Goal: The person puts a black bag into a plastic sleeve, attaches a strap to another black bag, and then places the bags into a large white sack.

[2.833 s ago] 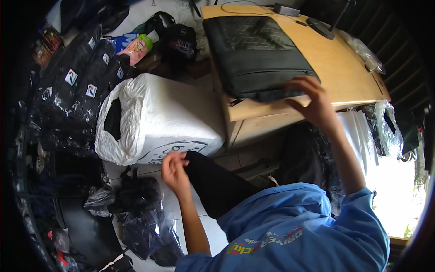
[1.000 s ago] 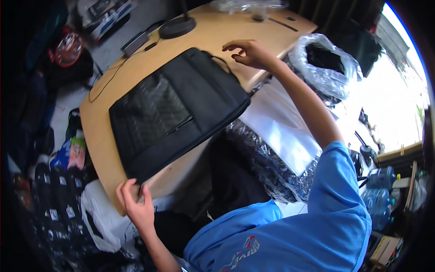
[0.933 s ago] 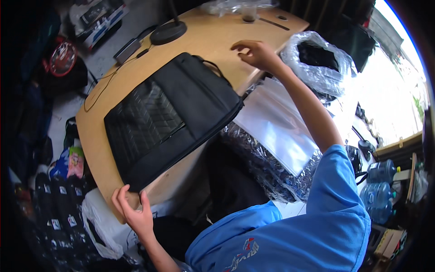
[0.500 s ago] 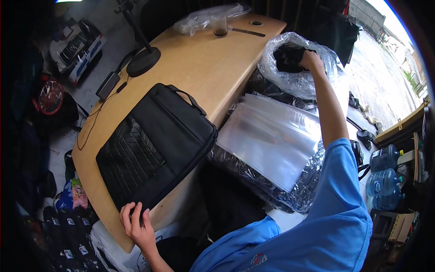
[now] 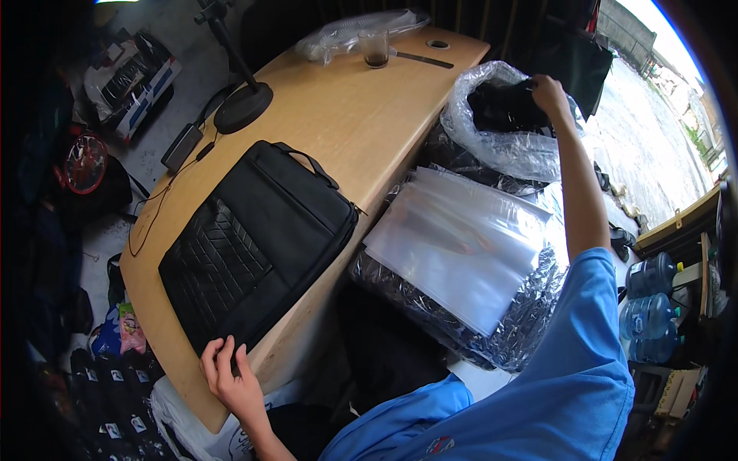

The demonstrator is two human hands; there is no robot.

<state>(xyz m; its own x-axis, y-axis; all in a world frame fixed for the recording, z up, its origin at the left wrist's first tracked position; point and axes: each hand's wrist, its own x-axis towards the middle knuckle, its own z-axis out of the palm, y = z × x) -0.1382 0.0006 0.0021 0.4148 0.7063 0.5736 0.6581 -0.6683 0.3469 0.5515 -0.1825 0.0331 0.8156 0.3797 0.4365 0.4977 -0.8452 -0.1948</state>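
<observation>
A black laptop bag (image 5: 254,238) with a top handle and a panel of slanted stitched lines lies flat on the wooden table. My left hand (image 5: 232,380) rests at its near corner, fingers apart and the tips touching it. Out to the far right, my right hand (image 5: 550,96) is closed at the edge of a black item (image 5: 511,106) inside a clear plastic bag (image 5: 507,150). Its fingertips are partly hidden, and what kind of item it is cannot be made out. Flat clear plastic sleeves (image 5: 461,242) lie in front of that bag.
The sleeves sit on a plastic-wrapped black bundle (image 5: 419,296) beside the table (image 5: 361,100). On the table stand a lamp base (image 5: 244,107), a power adapter (image 5: 182,146), a glass (image 5: 375,50) and crumpled clear plastic (image 5: 338,40). Several water bottles (image 5: 649,315) are at the right.
My right hand has moved slightly to the right and is now at the rim side of the plastic bag. My left hand stays at the laptop bag's corner. The view has shifted a little.
</observation>
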